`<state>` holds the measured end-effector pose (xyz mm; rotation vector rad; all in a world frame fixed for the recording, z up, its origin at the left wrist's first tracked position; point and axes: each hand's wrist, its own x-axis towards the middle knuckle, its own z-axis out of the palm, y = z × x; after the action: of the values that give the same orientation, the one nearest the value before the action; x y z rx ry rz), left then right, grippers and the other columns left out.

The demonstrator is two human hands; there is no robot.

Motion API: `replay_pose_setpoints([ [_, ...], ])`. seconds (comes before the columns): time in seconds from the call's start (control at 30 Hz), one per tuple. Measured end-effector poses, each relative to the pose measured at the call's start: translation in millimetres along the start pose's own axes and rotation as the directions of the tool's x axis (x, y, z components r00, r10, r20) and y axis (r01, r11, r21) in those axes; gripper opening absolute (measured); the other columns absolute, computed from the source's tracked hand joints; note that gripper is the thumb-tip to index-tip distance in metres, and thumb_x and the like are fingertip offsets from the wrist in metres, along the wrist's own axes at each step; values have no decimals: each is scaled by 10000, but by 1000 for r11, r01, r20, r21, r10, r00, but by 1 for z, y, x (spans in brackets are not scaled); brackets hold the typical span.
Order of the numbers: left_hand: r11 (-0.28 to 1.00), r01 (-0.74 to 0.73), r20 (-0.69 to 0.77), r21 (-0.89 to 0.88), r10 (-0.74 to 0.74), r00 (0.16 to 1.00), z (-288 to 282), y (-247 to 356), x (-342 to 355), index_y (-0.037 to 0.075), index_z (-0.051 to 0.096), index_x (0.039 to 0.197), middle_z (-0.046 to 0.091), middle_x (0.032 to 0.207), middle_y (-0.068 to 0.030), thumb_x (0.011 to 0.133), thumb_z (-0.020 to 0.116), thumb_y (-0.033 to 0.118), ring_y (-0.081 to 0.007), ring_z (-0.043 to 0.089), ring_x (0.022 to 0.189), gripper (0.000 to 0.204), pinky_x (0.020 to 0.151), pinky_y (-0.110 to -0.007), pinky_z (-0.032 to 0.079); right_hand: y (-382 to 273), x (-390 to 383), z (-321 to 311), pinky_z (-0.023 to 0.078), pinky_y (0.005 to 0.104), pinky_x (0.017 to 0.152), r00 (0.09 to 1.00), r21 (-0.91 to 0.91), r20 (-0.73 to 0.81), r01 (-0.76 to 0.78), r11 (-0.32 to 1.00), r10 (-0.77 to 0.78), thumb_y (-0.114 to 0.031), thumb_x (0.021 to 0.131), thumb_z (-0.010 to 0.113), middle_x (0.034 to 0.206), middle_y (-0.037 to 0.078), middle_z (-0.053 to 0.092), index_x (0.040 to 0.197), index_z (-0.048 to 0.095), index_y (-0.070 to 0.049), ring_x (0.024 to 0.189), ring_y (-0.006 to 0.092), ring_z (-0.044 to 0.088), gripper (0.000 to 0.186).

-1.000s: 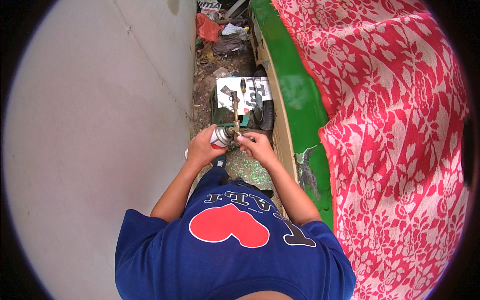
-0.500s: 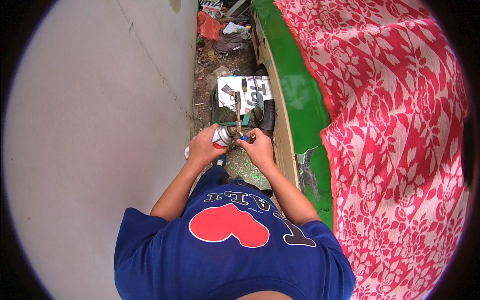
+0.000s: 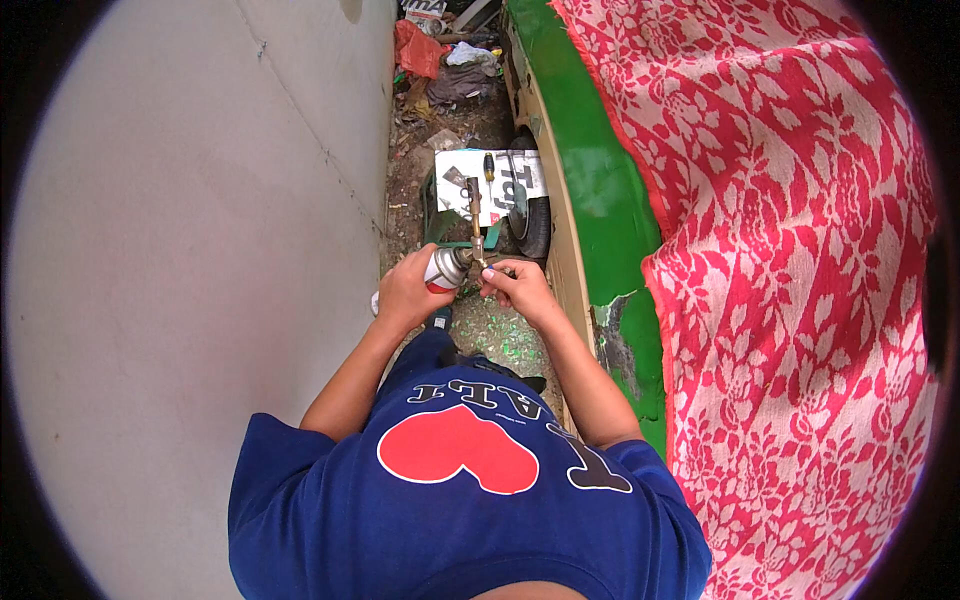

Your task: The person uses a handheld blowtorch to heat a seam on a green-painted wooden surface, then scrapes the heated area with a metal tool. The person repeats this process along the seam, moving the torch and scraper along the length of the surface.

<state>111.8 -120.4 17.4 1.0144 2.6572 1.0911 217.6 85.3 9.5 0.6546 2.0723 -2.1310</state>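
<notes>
My left hand (image 3: pixel 403 292) is wrapped round a white and red gas canister (image 3: pixel 441 275), which lies tilted on its side with its top toward the right. A blowtorch head (image 3: pixel 476 212) with a brass-coloured tube is fixed to that top, its nozzle pointing away from me. With thumb and finger pinched together, my right hand (image 3: pixel 524 292) grips the small blue knob (image 3: pixel 488 268) at the torch's base. The fingers cover most of the knob. A small dark thing shows by those fingers, too small to name. No flame is visible at the nozzle.
Beyond the torch, a white printed board (image 3: pixel 448 160) bears a screwdriver (image 3: pixel 489 166). A black tyre (image 3: pixel 538 228) stands beside it. A pale wall (image 3: pixel 200 250) borders the left; a green-painted body panel (image 3: pixel 600 190) and red patterned cloth (image 3: pixel 780 260) border the right. Litter (image 3: pixel 417 50) lies farther off.
My right-hand fingers have shifted round the blue knob, now covering more of it, and the wrist has turned slightly. The canister and my left hand have barely moved.
</notes>
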Motion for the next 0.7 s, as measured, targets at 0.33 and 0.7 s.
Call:
replay_pose_setpoints([
  [0.33,994,43,12,-103,-42,999,8,-2,-4,71,562,1288,679,1145,-156,649,877,310,-349,667,1052,751,866,-426,536,-5,-8,10,431,263,514,996,35,-57,73,997,-70,-271,925,707,688,63,661,909,685,-22,536,113,545,251],
  [0.7,925,48,-26,-377,-63,998,23,-3,-8,47,546,1309,682,1166,-177,663,893,319,-320,681,1078,782,908,-403,531,-17,-20,20,402,235,469,992,577,125,-81,812,10,-410,978,614,708,77,645,952,670,-27,519,106,518,387],
])
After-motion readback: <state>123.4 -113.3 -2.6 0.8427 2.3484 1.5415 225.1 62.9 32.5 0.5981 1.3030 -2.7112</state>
